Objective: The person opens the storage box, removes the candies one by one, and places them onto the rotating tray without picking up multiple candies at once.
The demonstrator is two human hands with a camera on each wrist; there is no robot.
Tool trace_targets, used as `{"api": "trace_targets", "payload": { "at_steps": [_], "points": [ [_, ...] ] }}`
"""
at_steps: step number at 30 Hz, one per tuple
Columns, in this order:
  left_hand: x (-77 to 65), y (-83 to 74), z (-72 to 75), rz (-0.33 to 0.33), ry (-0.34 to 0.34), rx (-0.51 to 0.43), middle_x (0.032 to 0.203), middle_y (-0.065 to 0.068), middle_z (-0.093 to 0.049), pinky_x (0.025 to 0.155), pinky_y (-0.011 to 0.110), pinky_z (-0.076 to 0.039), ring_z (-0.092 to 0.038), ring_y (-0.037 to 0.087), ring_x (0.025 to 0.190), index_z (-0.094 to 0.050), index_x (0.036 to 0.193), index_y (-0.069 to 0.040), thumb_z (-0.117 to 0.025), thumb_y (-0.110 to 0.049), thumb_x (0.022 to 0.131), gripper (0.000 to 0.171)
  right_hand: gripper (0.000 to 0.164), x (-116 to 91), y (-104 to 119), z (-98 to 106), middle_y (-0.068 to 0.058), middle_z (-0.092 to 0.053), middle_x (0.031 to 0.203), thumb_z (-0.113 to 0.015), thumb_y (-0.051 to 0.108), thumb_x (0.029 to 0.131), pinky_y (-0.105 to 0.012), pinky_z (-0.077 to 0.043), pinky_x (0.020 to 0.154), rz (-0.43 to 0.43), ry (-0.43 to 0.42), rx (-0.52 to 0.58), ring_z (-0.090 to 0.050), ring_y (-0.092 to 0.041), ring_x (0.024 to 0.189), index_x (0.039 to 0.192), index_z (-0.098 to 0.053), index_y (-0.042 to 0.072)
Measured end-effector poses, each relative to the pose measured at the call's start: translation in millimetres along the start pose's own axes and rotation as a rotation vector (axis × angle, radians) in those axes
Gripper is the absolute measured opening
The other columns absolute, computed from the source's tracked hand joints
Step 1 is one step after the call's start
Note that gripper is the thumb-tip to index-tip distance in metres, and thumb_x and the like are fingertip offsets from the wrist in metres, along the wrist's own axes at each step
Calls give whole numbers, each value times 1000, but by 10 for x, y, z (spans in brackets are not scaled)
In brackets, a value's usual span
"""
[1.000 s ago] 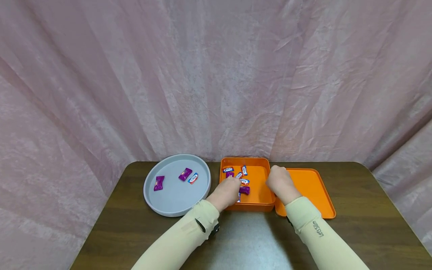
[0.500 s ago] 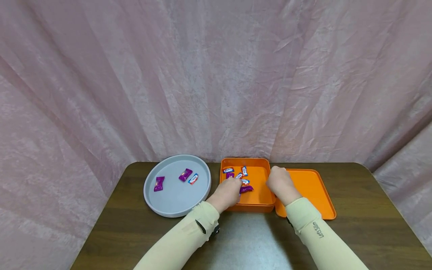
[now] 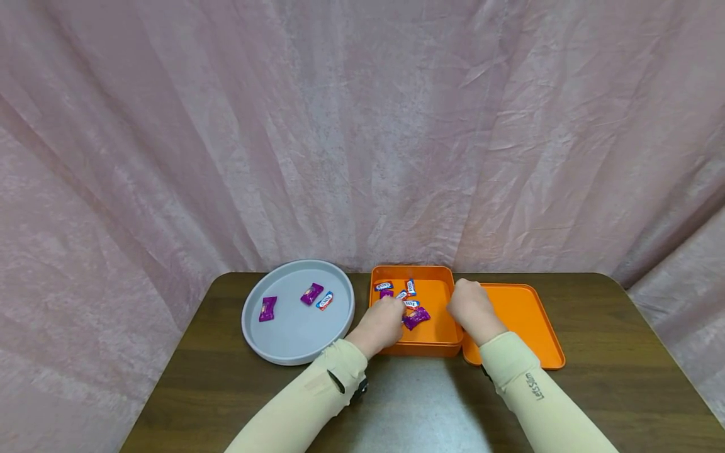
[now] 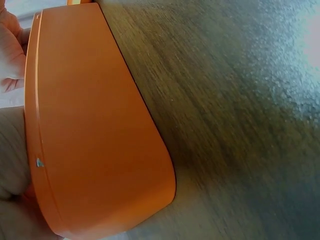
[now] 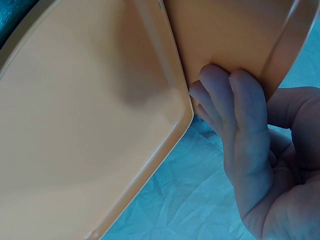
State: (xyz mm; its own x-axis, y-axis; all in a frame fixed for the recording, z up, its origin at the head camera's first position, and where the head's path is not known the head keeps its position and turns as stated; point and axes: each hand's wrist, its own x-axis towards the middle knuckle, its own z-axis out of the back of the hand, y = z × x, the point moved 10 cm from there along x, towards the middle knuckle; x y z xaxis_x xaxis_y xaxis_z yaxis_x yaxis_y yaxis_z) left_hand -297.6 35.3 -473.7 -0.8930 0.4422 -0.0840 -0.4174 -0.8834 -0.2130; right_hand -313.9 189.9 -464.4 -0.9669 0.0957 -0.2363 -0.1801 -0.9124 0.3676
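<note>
An orange box (image 3: 439, 308) holds several wrapped candies, some purple, some blue-white-red. My left hand (image 3: 385, 322) reaches over its near left side. Right by those fingertips lies a purple candy (image 3: 417, 318), with a bit of blue wrapper beside it. Whether the left fingers pinch anything is hidden; in the left wrist view the box wall (image 4: 95, 120) covers most of that hand. My right hand (image 3: 470, 302) grips the box's right wall. In the right wrist view its fingers (image 5: 247, 115) press flat on the outside, with the thumb on the other side.
A round grey tray (image 3: 289, 349) with two purple candies (image 3: 267, 308) and one blue-white-red candy (image 3: 325, 301) stands left. The orange lid (image 3: 523, 314) lies right of the box, under the right forearm. A pink curtain (image 3: 362, 138) hangs behind the table.
The purple candy by my left fingertips has shifted slightly right and turned, now lying slanted. The blue candy near it is mostly hidden now. Both hands stay nearly in place.
</note>
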Motion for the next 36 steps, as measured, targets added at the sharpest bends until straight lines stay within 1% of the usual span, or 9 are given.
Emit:
{"api": "trace_targets", "payload": {
  "at_steps": [2,6,14,17,21,26,30,33,36],
  "points": [
    [8,0,-5,-4,-6,-13,80,-1,-65,70,27,-53,-55,12,69,-69,86,-12,-71,-20,81,10,9,1,3,3,-12,-59,68,-57,3,79,-28,-43,42,2,-4,-6,-53,-23,53,83,-62,-4],
    [24,1,-23,-5,-12,-30,78,-3,-65,69,25,-52,-54,10,67,-70,88,-12,-68,-30,84,18,9,-2,1,1,-12,-60,69,-57,4,80,-28,-43,42,1,-2,-9,-53,-22,53,83,-61,-4],
    [22,-20,31,-37,-34,-25,83,-2,-68,69,24,-54,-57,8,68,-70,89,-12,-71,-23,82,13,9,-3,-1,-10,-12,-59,69,-57,4,81,-27,-43,42,0,5,-6,-54,-22,53,83,-60,-4],
    [4,4,70,-29,-49,-59,79,-4,-66,64,22,-51,-56,9,66,-68,85,-14,-71,-20,81,7,9,-2,-3,-16,-12,-59,70,-57,4,82,-27,-43,41,-3,8,-4,-54,-22,53,85,-60,-4],
    [-21,42,157,-12,-102,-78,76,-4,-63,59,22,-48,-54,11,63,-67,81,-17,-72,-20,81,6,10,-1,-18,-26,-13,-59,70,-57,5,82,-26,-43,41,-21,20,5,-55,-23,53,86,-60,-4],
    [-52,46,269,-22,-159,-68,86,-3,-69,74,26,-53,-58,12,72,-73,90,-17,-71,-22,82,10,11,0,-25,-36,-13,-60,71,-58,5,82,-27,-44,41,-28,28,1,-55,-23,53,85,-62,-4],
    [-72,65,314,-22,-165,-114,97,-1,-70,85,29,-52,-60,14,84,-73,102,-18,-68,-19,85,18,11,10,-29,-42,-13,-59,71,-58,6,82,-27,-43,41,-30,31,1,-55,-23,54,87,-61,-4],
    [-84,116,362,-12,-193,-155,100,1,-70,86,30,-53,-62,15,86,-71,107,-15,-67,-18,85,22,12,17,-33,-48,-13,-59,71,-58,6,82,-27,-43,41,-32,35,3,-54,-23,54,87,-61,-4],
    [-92,204,448,6,-242,-190,95,0,-71,80,30,-54,-63,13,81,-71,103,-14,-68,-21,85,19,12,22,-31,-36,-13,-59,71,-58,6,81,-27,-43,42,-25,23,-1,-54,-23,54,87,-61,-4]
  ]
}}
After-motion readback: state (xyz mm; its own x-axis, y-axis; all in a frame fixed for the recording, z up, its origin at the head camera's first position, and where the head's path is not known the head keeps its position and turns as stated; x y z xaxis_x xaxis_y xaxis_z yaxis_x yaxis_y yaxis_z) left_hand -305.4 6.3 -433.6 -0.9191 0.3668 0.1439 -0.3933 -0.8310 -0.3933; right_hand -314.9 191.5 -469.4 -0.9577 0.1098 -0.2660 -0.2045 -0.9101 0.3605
